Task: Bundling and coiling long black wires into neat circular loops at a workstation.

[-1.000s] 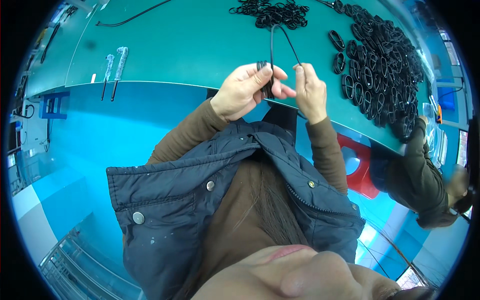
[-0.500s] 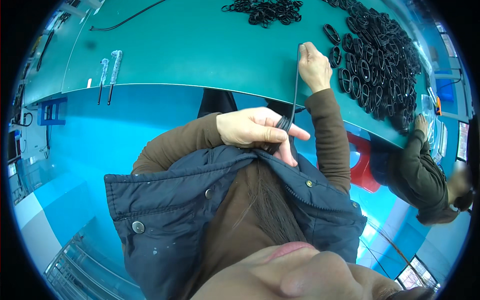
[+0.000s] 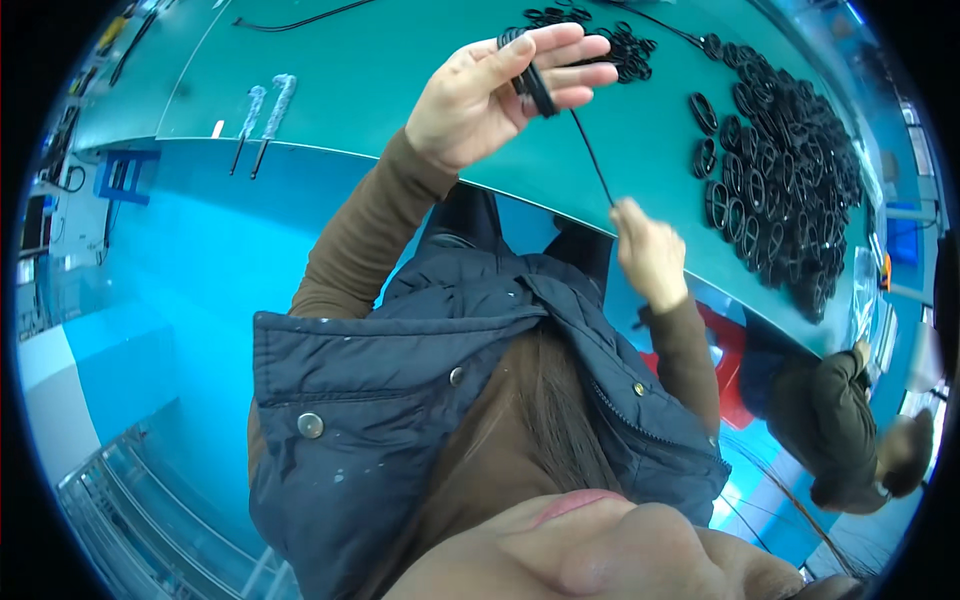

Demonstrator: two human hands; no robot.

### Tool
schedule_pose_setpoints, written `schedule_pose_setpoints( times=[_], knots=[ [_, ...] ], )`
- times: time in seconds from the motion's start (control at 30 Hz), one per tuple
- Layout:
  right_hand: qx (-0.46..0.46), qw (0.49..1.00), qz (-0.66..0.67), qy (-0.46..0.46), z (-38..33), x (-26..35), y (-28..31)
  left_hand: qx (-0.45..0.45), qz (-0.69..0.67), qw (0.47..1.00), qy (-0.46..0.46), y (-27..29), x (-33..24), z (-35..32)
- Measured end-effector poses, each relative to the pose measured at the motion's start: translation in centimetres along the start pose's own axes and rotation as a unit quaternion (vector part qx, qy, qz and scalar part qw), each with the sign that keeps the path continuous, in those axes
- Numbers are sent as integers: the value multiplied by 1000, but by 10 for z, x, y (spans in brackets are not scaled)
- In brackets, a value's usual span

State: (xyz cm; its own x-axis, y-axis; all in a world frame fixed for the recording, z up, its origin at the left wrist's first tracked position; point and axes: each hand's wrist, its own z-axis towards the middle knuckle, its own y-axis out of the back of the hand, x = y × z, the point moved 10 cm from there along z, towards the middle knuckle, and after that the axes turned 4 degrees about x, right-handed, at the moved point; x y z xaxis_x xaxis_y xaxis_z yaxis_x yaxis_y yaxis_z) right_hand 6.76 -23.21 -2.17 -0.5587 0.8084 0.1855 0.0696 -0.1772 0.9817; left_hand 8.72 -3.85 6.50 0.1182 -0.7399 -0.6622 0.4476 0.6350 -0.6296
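Observation:
My left hand [image 3: 470, 110] is raised over the table's near edge, palm up and fingers stretched out. Its thumb presses on a coil of black cable [image 3: 540, 92] that lies across the palm and fingers. From this coil a taut strand [image 3: 591, 150] slants down to my right hand [image 3: 652, 258], lower and further right. My right fingers are closed on that strand, slightly blurred. Beyond the left fingertips lies a heap of small black loops [image 3: 632, 55], partly hidden by the hand. On the right of the table, many coiled black cables [image 3: 785, 190] are piled up.
The green table [image 3: 400, 75] spans the far side. Two black sticks with fluffy grey ends [image 3: 270, 112] hang over its edge at left. A loose cable [image 3: 300, 24] lies behind them. At right sit a red stool [image 3: 728, 370] and another person [image 3: 830, 430] by the table.
My left hand has risen from my chest to above the table, carrying the coil. My right hand has come down and nearer, still gripping the strand. The whole view has shifted slightly.

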Motion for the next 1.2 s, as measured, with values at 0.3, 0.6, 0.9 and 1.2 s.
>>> schedule_pose_setpoints(
  times=[0.3, 0.6, 0.9, 1.2],
  knots=[
    [-110, 971, 87, 191, -27, 54, 105, -14, 251, 966, 62, 35, 46, -5],
    [-262, 929, 211, 154, 59, 2, 113, 146, 189, 925, 296, -28, 103, -50],
    [33, 932, 359, 20, 17, 9, -21, 58, 5, 990, 130, 0, 60, -16],
    [-63, 976, 56, 199, -5, 52, 68, -57, 248, 966, 47, 24, 62, -10]
  ],
)
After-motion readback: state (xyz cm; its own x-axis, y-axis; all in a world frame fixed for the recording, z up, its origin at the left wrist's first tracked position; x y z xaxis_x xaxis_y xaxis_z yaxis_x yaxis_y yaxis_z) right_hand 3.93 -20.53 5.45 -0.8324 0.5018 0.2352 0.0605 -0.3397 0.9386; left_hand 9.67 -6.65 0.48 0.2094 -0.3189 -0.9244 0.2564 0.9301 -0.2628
